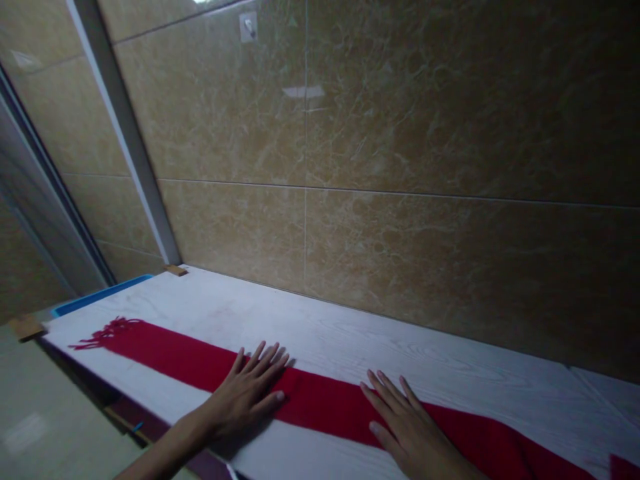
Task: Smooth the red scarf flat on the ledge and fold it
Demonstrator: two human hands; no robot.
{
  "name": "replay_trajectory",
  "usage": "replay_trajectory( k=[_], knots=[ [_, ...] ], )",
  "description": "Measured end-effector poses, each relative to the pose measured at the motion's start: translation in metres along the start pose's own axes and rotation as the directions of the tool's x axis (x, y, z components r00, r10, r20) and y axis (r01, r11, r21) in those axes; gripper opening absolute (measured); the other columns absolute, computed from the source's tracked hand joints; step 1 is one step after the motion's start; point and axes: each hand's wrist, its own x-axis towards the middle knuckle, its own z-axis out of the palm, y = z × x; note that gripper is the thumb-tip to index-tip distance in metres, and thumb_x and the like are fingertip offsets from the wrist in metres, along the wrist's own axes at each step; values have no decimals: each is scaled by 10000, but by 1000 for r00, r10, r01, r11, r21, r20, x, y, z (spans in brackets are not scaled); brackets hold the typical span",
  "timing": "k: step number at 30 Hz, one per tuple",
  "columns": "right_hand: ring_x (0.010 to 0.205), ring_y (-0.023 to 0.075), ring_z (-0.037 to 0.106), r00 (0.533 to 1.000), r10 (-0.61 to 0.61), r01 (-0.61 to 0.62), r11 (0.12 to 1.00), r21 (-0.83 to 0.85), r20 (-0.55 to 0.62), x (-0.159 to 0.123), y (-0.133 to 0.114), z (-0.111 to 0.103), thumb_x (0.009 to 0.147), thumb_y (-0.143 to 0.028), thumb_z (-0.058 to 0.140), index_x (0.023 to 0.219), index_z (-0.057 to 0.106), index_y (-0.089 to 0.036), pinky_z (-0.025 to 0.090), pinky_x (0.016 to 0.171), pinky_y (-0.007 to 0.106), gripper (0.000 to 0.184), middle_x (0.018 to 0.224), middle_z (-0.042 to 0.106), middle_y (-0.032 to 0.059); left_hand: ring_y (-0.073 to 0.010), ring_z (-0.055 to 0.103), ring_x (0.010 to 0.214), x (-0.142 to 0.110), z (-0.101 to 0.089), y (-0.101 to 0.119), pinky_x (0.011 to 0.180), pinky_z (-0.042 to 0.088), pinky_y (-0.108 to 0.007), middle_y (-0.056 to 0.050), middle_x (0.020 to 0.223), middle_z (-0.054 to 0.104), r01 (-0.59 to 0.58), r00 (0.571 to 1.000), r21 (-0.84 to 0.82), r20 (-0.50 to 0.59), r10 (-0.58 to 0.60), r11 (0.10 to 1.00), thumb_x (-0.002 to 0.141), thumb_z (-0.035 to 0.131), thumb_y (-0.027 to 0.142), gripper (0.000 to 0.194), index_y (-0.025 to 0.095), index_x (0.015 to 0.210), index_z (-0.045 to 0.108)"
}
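A long red scarf (320, 403) lies stretched along the white table, its fringed end toward the far left. My left hand (250, 387) rests on it near the middle, palm down with fingers spread. Further right, my right hand (400, 420) is also over the scarf, fingers apart and pointing to the wall side. To the right of that hand the fabric looks less flat, with a soft fold. At the lower right edge shows a separate-looking bit of red cloth (624, 465); whether it joins the scarf cannot be seen.
The white wood-grain table (210, 300) runs along a tan marbled tile wall (400, 133). Brown blocks sit at its left corners, one block (26, 327) in front and another block (176, 270) behind. A blue-rimmed container (105, 295) stands past the left end.
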Motion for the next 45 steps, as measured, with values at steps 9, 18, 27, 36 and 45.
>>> replay_trajectory(
  k=[9,18,27,36,45],
  knots=[
    [1557,266,173,998,60,-60,997,44,17,-4,-13,-8,1082,-529,299,1601,285,-310,118,1258,604,563,1677,238,34,-350,95,1563,18,24,44,1219,90,-698,-14,1680,169,-82,994,-33,-71,80,996,1042,319,619,617,401,1605,192],
    [1554,278,195,998,51,-50,997,55,-27,-4,-13,-8,1076,-536,319,1595,304,-308,115,1261,597,567,1671,256,40,-362,97,1567,18,26,41,1222,88,-689,3,1689,151,-57,997,-8,-46,57,998,1039,332,623,624,397,1609,212],
    [1564,294,130,995,77,-84,992,99,66,-10,-21,-25,1065,-547,354,1601,296,-251,50,1251,625,615,1683,178,69,-355,113,1570,19,31,38,1234,106,-660,1,1692,159,-84,994,55,-72,88,995,1048,341,592,626,387,1617,182],
    [1563,298,128,996,63,-69,990,123,57,-15,-22,-34,1061,-550,363,1600,309,-246,57,1245,639,621,1680,181,79,-346,135,1568,17,27,44,1230,139,-662,-2,1689,188,-62,996,47,-63,65,997,1050,341,581,621,378,1620,204],
    [1561,290,139,997,72,-77,987,139,42,-18,-15,-35,1058,-574,339,1601,301,-270,54,1246,643,624,1681,209,55,-432,269,1516,-8,4,-65,1121,369,-650,-201,1625,351,471,817,-1,-375,-437,882,1004,372,469,646,131,1553,422]
  ],
)
